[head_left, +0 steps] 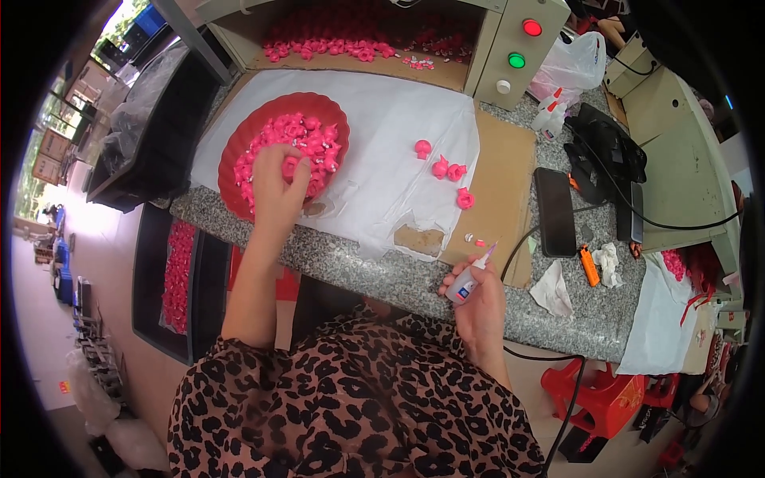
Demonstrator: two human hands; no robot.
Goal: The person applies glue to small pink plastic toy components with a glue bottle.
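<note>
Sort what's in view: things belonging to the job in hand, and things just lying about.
Job in hand:
squeeze bottle in the right hand
red bowl of pink pieces, under the left hand
loose pink pieces

Apparently just lying about:
black smartphone
crumpled tissue
black bag

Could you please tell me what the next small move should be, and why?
I would probably have the left hand lift one pink piece from the red bowl: it is in among the pieces there, while the right hand holds the small bottle, nozzle up, well away from the bowl.
</note>
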